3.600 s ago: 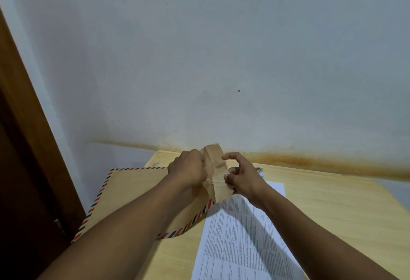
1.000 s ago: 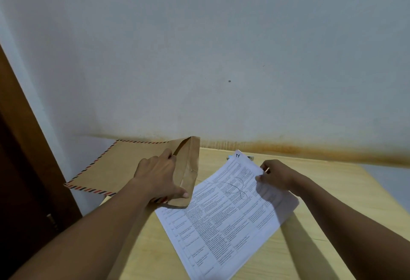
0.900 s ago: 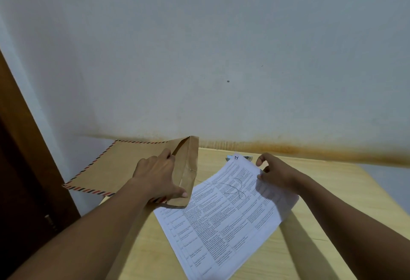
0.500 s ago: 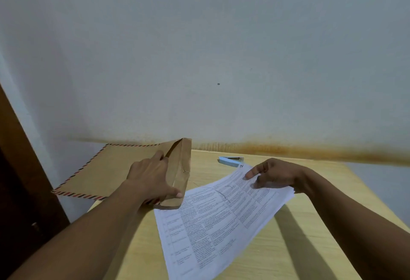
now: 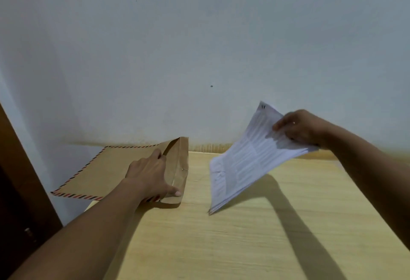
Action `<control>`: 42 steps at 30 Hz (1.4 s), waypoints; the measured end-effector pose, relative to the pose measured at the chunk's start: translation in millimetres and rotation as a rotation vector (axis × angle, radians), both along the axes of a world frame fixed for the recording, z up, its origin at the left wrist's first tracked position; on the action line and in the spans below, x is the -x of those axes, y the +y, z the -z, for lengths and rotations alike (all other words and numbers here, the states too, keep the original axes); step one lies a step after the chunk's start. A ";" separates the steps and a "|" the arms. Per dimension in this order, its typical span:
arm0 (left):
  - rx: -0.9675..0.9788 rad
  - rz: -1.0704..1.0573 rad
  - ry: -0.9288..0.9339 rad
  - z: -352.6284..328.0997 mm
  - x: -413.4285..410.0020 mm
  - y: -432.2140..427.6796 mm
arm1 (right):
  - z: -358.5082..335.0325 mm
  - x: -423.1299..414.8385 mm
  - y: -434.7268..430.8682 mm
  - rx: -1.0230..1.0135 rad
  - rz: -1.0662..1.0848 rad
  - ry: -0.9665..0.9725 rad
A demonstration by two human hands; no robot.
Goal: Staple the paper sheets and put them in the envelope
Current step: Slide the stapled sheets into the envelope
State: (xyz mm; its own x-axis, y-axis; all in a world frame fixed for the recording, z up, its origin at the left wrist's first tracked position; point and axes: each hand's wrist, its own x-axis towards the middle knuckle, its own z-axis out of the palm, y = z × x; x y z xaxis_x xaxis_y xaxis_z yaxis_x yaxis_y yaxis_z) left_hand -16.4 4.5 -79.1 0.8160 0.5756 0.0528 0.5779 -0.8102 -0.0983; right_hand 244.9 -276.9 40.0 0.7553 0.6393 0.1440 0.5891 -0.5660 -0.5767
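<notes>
A brown envelope [image 5: 106, 171] with a red and dark striped border lies at the table's left edge, partly overhanging it. Its flap [image 5: 180, 166] stands up on the right side, leaving the mouth agape. My left hand [image 5: 150, 175] grips the envelope at that mouth, thumb along the lower edge. My right hand [image 5: 299, 129] holds the printed paper sheets [image 5: 246, 160] by their upper right part, lifted and tilted, with the lower corner near the tabletop. The sheets are blurred. The stapler is hidden from view.
The light wooden table [image 5: 233, 235] meets a pale wall [image 5: 199, 47] with a brown stain along the joint. A dark wooden door frame [image 5: 20, 168] stands at the far left.
My right hand has lifted the sheets off the table and swung them up to the right. The stapler has dropped out of sight. My left hand keeps hold of the envelope's mouth.
</notes>
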 end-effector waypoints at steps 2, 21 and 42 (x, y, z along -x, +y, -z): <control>0.006 0.002 0.004 -1.7 -0.4 0.5 | -19.0 1.3 0.8 -0.072 -0.003 -0.074; 0.037 0.047 -0.054 -17.5 11.5 -7.2 | -15.8 17.4 16.5 -0.213 -0.042 0.503; 0.071 0.164 -0.068 -13.1 12.3 -8.6 | 46.3 46.2 66.4 -0.297 0.066 0.344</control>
